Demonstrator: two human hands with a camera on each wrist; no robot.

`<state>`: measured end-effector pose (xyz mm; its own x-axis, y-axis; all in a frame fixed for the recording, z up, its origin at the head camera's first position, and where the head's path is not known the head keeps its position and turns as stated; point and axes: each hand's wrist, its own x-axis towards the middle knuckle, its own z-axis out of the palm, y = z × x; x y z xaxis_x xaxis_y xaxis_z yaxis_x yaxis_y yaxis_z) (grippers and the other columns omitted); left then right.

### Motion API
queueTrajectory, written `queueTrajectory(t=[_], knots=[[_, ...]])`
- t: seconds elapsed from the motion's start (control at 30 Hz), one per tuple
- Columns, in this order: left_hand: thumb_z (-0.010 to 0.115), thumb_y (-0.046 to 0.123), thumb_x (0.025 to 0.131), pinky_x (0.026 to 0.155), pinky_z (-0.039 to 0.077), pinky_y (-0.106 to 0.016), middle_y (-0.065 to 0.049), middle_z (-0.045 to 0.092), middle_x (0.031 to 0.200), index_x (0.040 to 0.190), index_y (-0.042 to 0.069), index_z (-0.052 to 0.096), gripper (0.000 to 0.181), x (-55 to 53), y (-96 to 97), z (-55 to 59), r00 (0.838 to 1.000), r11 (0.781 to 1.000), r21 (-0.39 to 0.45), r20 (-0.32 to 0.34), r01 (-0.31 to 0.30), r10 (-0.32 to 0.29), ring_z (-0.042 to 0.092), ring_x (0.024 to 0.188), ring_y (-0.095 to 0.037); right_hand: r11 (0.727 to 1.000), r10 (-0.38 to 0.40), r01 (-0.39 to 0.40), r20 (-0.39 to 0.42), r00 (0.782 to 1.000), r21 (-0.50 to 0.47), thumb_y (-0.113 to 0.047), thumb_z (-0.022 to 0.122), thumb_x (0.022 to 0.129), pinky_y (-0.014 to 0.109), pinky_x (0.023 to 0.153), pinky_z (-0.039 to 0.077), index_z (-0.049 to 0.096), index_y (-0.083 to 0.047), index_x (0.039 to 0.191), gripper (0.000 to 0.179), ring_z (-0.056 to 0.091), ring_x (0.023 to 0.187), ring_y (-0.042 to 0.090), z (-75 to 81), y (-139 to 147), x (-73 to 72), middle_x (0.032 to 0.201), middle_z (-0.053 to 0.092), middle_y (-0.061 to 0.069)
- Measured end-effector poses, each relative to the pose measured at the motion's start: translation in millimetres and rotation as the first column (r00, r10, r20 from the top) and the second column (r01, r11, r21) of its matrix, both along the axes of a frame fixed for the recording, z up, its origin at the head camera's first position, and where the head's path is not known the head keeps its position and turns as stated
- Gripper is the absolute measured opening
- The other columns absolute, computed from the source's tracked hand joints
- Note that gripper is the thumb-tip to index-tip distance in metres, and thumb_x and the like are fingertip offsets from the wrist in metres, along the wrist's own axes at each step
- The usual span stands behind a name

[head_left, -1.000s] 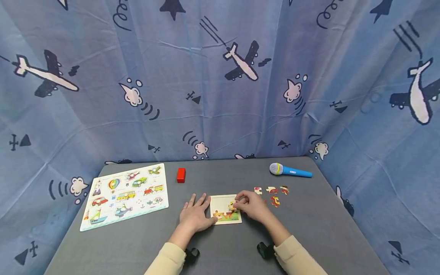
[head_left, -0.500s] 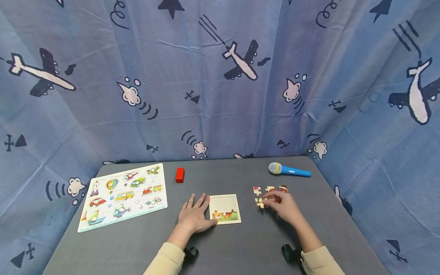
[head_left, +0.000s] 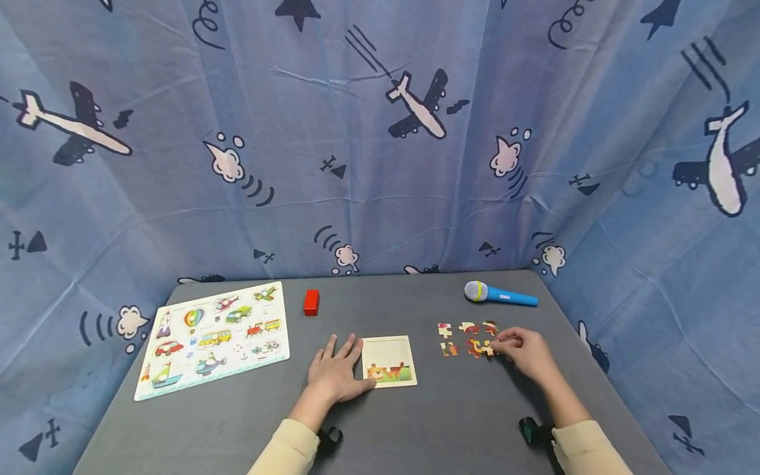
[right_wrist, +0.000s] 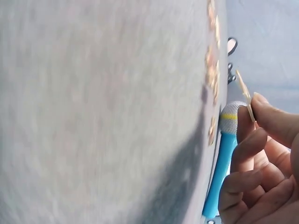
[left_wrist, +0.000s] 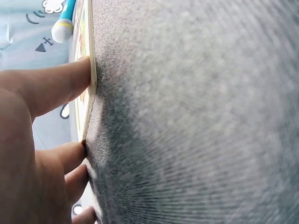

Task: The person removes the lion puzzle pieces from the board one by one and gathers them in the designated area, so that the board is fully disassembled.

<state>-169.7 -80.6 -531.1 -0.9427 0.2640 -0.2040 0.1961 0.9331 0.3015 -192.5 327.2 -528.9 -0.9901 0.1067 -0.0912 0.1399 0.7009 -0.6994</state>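
My left hand (head_left: 334, 377) lies with fingers spread on the table, its thumb on the lower left corner of a square wooden puzzle tray (head_left: 384, 342). Joined pieces with an orange animal and grass (head_left: 388, 373) fill the tray's lower part. In the left wrist view the thumb (left_wrist: 60, 84) presses the tray's edge (left_wrist: 93, 70). My right hand (head_left: 528, 353) pinches a yellowish jigsaw piece (right_wrist: 245, 93) between thumb and forefinger, raised above the table. Several loose pieces (head_left: 449, 349) lie left of it; the held piece overlaps one of them in the head view.
A blue toy microphone (head_left: 510, 296) lies at the back right. A red block (head_left: 311, 303) stands at the back, right of a white picture board (head_left: 214, 340) with vehicles. A patterned blue curtain (head_left: 380, 224) hangs behind the grey table (head_left: 415, 435).
My right hand has moved right from the tray to the loose pieces, then to their right side, still with a piece in its fingers. The left hand has stayed put.
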Motion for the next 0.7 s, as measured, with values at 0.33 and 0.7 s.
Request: queueTrajectory(t=[0.33,0.7], knots=[[0.067,0.061,0.085,0.121,0.023,-0.059,-0.003,0.032,0.165,0.157,0.018,0.039,0.088,-0.5,-0.8,-1.1,1.000,1.000,0.021,0.007,-0.005,0.005,0.018,0.154,-0.039,0.997,0.008,-0.011,0.040,0.999,0.080,-0.022,0.074,0.093,0.030,0.060,0.045,0.069,0.000,0.100,0.023,0.058,0.070,0.015,-9.6,18,-11.2,0.081,0.070,0.007],[0.068,0.062,0.084,0.121,0.024,-0.059,-0.003,0.034,0.164,0.156,0.017,0.040,0.089,-0.5,-0.6,-0.9,1.000,1.000,0.028,0.000,-0.005,0.005,0.019,0.154,-0.039,0.990,-0.015,0.017,-0.015,1.000,0.138,-0.024,0.068,0.097,0.030,0.061,0.042,0.063,0.002,0.118,0.034,0.054,0.073,0.019,-7.0,19,-15.3,0.085,0.062,0.008]])
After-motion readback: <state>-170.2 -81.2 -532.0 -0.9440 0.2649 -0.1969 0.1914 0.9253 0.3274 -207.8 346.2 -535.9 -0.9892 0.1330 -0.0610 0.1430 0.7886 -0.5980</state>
